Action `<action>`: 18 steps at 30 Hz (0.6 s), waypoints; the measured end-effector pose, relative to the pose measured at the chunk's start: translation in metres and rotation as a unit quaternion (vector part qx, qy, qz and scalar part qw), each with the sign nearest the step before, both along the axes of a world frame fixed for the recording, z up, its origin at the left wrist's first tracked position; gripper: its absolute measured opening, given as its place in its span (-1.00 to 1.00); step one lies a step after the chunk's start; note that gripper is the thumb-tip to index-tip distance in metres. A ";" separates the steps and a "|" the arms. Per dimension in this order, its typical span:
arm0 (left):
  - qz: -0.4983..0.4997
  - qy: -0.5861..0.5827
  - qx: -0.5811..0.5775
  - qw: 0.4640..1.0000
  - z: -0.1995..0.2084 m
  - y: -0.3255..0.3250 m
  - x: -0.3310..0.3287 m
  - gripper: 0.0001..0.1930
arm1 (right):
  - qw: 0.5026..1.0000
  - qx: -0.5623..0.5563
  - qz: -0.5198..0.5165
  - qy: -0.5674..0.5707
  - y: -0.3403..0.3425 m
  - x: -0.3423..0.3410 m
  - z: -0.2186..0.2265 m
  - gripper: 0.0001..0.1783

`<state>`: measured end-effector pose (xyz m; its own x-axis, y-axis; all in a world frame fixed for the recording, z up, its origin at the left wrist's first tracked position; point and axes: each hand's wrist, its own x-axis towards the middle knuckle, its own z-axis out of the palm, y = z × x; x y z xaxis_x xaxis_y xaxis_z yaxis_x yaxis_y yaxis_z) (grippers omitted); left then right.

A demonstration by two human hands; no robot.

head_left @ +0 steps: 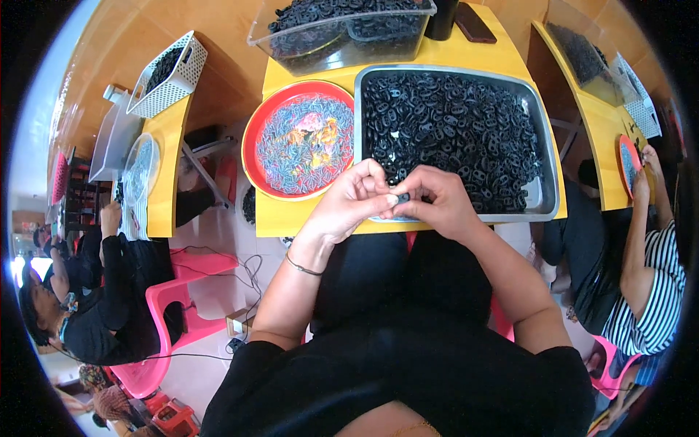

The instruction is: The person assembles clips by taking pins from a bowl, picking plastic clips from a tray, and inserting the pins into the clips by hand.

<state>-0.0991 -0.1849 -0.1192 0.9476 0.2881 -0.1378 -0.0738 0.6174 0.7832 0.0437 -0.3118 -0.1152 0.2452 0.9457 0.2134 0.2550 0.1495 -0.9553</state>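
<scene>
Over the near edge of a metal tray [544, 213], my two hands meet fingertip to fingertip. A small black plastic piece [403, 197] is pinched between them, mostly covered by the fingers. My left hand [348, 202] is closed on its left side, thumb and fingers pressed together. From the other side my right hand [445, 202] grips the same piece. Many black oval pieces with two holes [451, 131] fill the tray. Left of it stands a red-rimmed round bowl [250, 154] of thin silvery springs [291, 164], with a colourful printed bottom showing through.
A clear plastic bin [342, 52] of black parts stands at the back of the yellow table [284, 227], a dark flat case [475, 23] to its right. People work at tables on both sides. A pink chair [156, 306] and cables are on the left.
</scene>
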 end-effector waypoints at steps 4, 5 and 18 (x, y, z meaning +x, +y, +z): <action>-0.014 -0.005 0.047 0.999 0.002 -0.002 0.000 -0.80 | 0.999 0.022 0.003 -0.032 0.001 0.004 -0.003 -0.75; 0.006 0.003 0.033 0.999 0.003 -0.003 0.000 -0.80 | 1.000 0.011 0.010 -0.006 0.002 0.003 -0.001 -0.72; 0.018 -0.009 0.001 1.000 0.001 -0.001 -0.003 -0.80 | 1.000 0.018 0.008 -0.007 -0.002 0.000 0.001 -0.61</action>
<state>-0.1024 -0.1860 -0.1179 0.9389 0.3226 -0.1204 -0.1100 0.6124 0.7828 0.0435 -0.3139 -0.1146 0.2276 0.9407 0.2515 0.2658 0.1884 -0.9454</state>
